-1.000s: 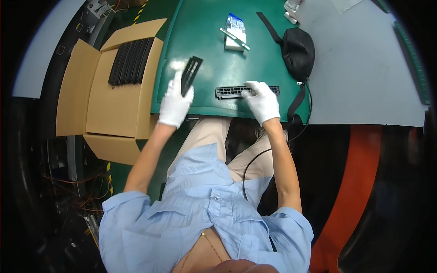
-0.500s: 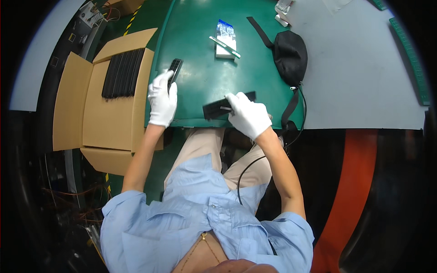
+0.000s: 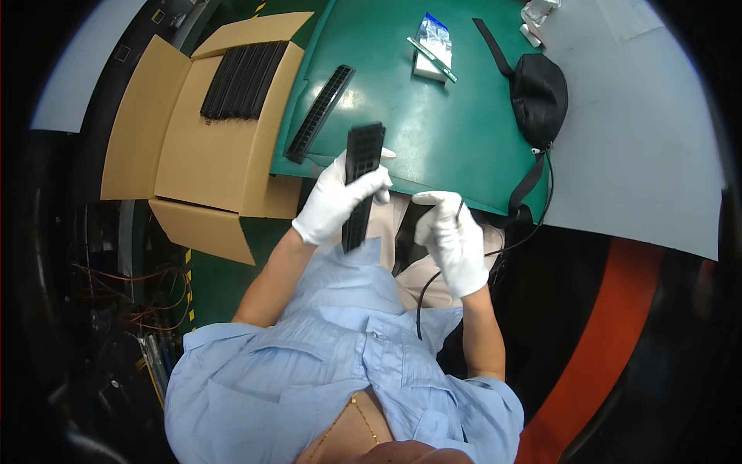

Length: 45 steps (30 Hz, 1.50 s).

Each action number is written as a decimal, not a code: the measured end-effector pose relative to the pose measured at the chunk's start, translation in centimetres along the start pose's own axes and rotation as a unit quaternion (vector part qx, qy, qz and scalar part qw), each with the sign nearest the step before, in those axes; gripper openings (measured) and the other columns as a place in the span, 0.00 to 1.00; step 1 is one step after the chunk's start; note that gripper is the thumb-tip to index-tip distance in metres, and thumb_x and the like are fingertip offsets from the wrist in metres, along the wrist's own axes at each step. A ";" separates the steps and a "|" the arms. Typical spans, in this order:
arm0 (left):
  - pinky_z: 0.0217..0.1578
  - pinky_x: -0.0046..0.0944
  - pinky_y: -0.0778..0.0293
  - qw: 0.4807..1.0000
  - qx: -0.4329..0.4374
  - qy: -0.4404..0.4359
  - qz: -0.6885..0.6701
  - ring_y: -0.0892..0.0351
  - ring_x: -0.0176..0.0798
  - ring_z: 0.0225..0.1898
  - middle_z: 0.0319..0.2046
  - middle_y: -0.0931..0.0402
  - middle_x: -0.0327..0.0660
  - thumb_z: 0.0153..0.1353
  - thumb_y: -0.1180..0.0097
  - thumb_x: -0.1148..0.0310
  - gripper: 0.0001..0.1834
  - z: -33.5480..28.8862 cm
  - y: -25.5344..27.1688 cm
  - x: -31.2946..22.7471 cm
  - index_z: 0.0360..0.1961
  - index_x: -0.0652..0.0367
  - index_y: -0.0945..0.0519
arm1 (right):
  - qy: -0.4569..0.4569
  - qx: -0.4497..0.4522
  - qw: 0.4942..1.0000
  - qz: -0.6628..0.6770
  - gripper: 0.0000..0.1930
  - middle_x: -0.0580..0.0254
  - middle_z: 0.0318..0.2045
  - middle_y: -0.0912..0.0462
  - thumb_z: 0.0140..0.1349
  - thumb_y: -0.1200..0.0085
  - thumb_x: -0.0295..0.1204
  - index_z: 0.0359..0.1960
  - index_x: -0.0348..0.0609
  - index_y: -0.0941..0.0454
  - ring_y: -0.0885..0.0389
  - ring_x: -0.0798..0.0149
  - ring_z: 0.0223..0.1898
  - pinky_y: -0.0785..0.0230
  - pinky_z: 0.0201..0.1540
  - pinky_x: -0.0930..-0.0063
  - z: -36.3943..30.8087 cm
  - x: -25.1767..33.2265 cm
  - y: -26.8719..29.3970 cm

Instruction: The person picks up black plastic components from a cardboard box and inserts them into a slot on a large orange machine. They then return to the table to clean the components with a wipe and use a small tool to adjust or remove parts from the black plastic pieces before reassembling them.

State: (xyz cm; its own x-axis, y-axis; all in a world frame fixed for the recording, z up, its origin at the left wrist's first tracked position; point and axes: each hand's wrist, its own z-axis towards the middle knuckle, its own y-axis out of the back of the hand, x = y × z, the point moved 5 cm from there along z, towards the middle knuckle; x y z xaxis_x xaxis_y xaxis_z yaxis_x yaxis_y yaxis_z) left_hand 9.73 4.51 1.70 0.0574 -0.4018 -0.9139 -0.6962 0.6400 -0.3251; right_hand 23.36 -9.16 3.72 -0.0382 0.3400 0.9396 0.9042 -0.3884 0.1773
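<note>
My left hand [image 3: 328, 203], in a white glove, grips a long black slotted plastic strip [image 3: 363, 151], held upright over the table's front edge. Another black slotted strip [image 3: 321, 112] lies slanted on the green mat, beyond that hand. To the right, my right hand [image 3: 452, 240], also gloved, is curled with fingers bent, apart from the strip. Something thin and dark shows at its fingers, too small to name.
An open cardboard box [image 3: 205, 162] at left holds several black strips [image 3: 243, 81]. On the green mat [image 3: 379, 100] lie a small white box [image 3: 430, 68] with a slim green-and-white tool [image 3: 433, 59] across it, and a black pouch [image 3: 539, 100] with a strap. A black cable [image 3: 550, 193] hangs at right.
My left hand has let go of one strip, now lying on the mat, and has taken the other strip from my right hand. My right hand has drawn back toward me. The view has shifted.
</note>
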 end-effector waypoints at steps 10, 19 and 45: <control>0.45 0.46 0.30 0.602 0.071 -0.472 0.640 0.23 0.41 0.44 0.40 0.23 0.35 0.45 0.37 0.71 0.32 -3.6 -5.0 -4.6 0.58 0.47 0.20 | -0.193 0.187 0.959 0.086 0.15 0.75 0.22 0.24 0.61 0.33 0.41 0.35 0.39 0.15 0.32 0.80 0.21 0.40 0.23 0.81 -1.9 1.3 -0.1; 0.61 0.49 0.29 0.992 -0.076 -0.043 -0.093 0.27 0.46 0.63 0.66 0.35 0.53 0.75 0.51 0.59 0.35 -1.8 0.2 -0.9 0.75 0.62 0.49 | 0.158 -0.087 0.970 -0.163 0.11 0.54 0.24 0.17 0.60 0.35 0.38 0.32 0.44 0.17 0.17 0.54 0.21 0.23 0.27 0.63 -2.7 1.2 -4.8; 0.10 0.27 0.40 0.987 -0.085 0.103 -0.089 0.39 0.25 0.10 0.14 0.38 0.31 0.75 0.53 0.50 0.29 -1.4 0.5 3.8 0.51 0.73 0.26 | 0.461 0.010 0.808 -0.367 0.09 0.69 0.23 0.29 0.50 0.42 0.26 0.35 0.49 0.21 0.30 0.66 0.19 0.38 0.20 0.69 -3.6 0.1 -5.8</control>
State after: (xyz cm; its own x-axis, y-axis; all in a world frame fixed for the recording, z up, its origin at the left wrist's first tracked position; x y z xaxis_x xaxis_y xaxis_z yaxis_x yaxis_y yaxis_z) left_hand 8.60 2.35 -1.54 0.0554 -0.6347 -0.7708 -0.7993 0.4345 -0.4151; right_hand 16.55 -9.98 3.82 -0.8598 -0.3131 0.4034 0.4999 -0.3545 0.7902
